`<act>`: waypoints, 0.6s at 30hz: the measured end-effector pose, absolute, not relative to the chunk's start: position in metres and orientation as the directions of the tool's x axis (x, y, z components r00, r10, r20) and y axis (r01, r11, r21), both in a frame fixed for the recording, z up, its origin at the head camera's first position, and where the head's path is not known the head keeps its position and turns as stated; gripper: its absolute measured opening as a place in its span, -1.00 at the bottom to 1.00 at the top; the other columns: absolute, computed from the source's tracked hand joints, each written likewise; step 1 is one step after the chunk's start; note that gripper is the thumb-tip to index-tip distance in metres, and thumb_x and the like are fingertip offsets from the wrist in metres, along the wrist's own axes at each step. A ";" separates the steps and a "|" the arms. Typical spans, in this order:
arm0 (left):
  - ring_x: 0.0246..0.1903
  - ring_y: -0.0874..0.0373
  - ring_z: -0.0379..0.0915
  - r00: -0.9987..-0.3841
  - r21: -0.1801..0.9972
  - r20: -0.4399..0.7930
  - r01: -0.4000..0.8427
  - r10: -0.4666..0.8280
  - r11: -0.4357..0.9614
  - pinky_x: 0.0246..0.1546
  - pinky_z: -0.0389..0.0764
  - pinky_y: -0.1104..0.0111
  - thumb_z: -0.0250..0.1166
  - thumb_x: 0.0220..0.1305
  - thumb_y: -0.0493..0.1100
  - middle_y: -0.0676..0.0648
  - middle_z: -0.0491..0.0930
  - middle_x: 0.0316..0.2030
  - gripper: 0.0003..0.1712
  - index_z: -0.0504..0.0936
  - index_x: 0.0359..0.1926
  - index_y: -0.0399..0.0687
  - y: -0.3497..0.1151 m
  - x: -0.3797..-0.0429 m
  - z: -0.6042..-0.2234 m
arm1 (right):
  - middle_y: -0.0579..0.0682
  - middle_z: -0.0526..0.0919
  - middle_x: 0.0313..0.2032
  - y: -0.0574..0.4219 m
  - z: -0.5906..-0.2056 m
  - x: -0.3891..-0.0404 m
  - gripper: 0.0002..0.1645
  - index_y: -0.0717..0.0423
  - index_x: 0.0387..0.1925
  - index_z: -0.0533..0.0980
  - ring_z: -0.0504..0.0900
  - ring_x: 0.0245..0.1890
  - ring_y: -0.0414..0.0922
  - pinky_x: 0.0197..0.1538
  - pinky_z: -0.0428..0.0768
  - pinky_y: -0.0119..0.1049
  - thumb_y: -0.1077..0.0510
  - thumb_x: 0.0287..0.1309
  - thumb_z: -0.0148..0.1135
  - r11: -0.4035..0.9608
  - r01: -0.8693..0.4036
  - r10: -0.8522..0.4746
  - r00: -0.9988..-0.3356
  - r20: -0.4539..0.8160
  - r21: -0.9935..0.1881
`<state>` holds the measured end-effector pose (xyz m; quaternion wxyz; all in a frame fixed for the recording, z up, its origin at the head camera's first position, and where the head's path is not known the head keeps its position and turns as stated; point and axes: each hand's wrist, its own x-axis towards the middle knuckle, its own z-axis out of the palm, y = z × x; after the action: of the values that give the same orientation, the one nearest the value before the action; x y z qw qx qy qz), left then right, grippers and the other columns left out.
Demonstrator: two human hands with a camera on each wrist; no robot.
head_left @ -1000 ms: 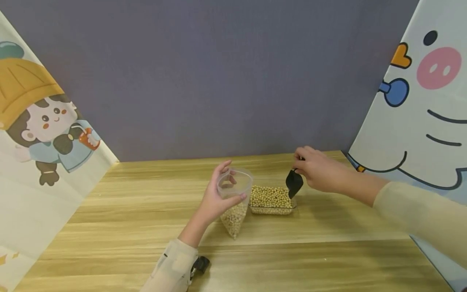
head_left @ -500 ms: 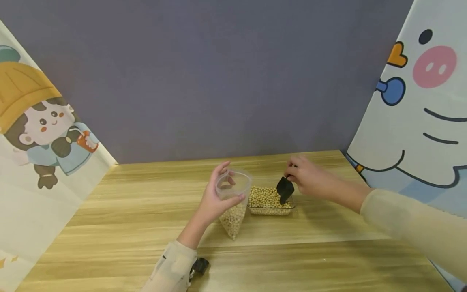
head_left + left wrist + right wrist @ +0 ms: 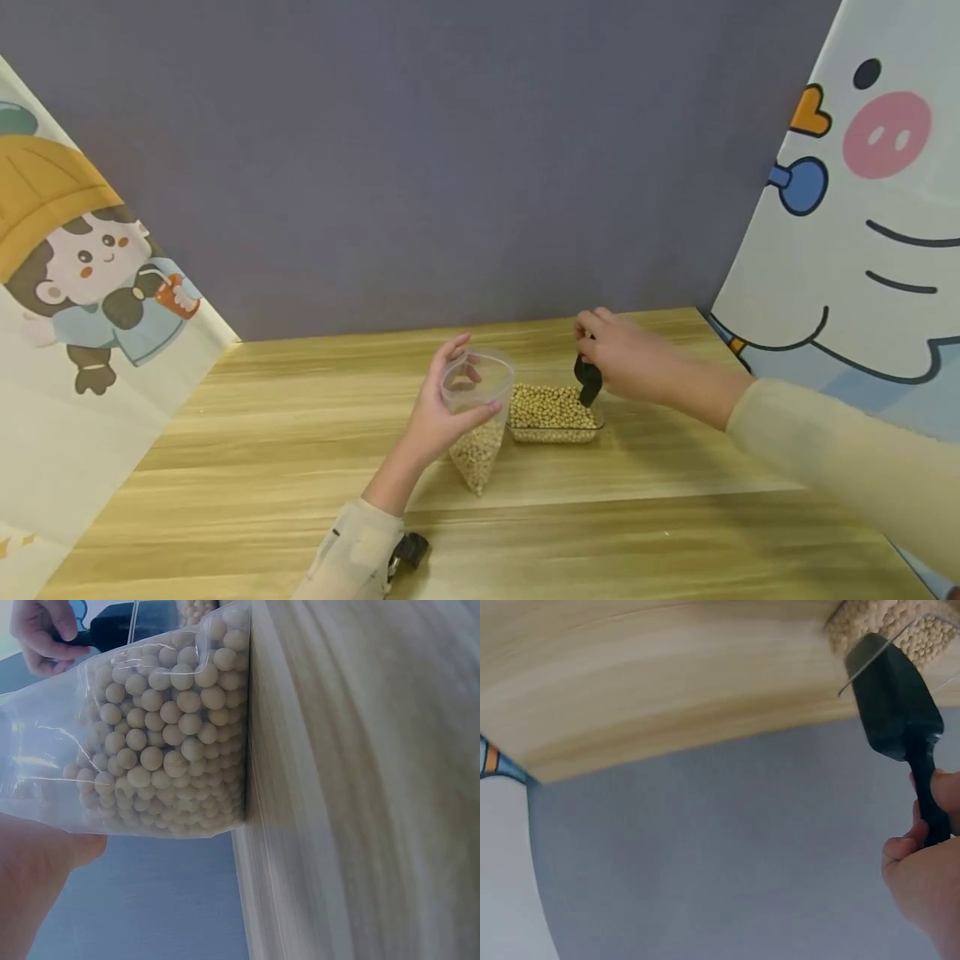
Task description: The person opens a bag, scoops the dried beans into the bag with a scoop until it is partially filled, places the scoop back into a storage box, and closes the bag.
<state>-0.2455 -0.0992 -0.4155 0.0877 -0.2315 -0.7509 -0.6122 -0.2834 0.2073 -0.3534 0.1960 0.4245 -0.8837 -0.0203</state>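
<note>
My left hand point(image 3: 442, 410) holds a clear plastic bag point(image 3: 477, 457) around its open mouth, thumb at the near side and fingers at the far left. Round pale-yellow beans, like soybeans, fill the lower part of the bag point(image 3: 154, 742), whose bottom is at the wooden table. In my right hand point(image 3: 630, 357) is the handle of a black scoop point(image 3: 896, 705), gripped between thumb and fingers. The scoop's blade points down at the right end of a clear rectangular container point(image 3: 557, 436) full of the same beans point(image 3: 547, 407). The blade's inside is hidden from the head view.
The container stands on the wooden table point(image 3: 300, 450) just right of the bag. A grey panel point(image 3: 465, 167) rises behind the table, and cartoon-printed panels point(image 3: 877, 250) flank it on both sides. A black device point(image 3: 411, 548) sits at the left cuff.
My right hand has shifted left with the scoop, which dipped toward the beans and then turned narrower in view. The left hand and bag stay nearly where they were.
</note>
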 end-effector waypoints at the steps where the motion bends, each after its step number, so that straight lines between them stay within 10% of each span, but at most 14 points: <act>1: 0.14 -0.04 0.49 -0.878 0.879 0.415 0.455 0.239 0.146 0.33 0.60 -0.03 0.59 0.06 -0.32 -0.24 0.49 0.26 0.14 0.19 0.61 -0.01 -0.100 -0.246 -0.415 | 0.11 0.60 -0.11 0.206 -0.355 -0.283 -0.82 0.28 -0.22 0.72 0.50 -0.16 0.02 -0.08 0.61 -0.12 0.46 0.11 0.47 0.629 -0.745 -0.770 -0.556 0.314 0.223; 11: 0.13 -0.03 0.49 -0.881 0.882 0.413 0.450 0.230 0.142 0.32 0.60 -0.09 0.59 0.05 -0.33 -0.24 0.48 0.26 0.15 0.20 0.61 -0.02 -0.099 -0.246 -0.416 | 0.11 0.58 -0.11 0.194 -0.363 -0.277 -0.91 0.28 -0.22 0.70 0.53 -0.10 0.01 -0.05 0.64 -0.10 0.42 0.35 0.30 0.613 -0.790 -0.736 -0.577 0.355 -0.013; 18: 0.14 -0.06 0.49 -0.881 0.880 0.412 0.451 0.233 0.151 0.32 0.59 -0.10 0.59 0.06 -0.33 -0.23 0.49 0.26 0.13 0.22 0.60 0.07 -0.099 -0.246 -0.417 | 0.04 0.56 -0.17 0.200 -0.349 -0.281 -0.83 0.17 -0.35 0.70 0.45 -0.20 -0.05 -0.09 0.58 -0.15 0.47 0.16 0.40 0.588 -0.790 -0.796 -0.529 0.294 0.173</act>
<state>-0.2457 -0.0987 -0.4171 0.0892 -0.2271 -0.7534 -0.6106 -0.2812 0.1998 -0.3489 0.1729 0.4536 -0.8742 -0.0091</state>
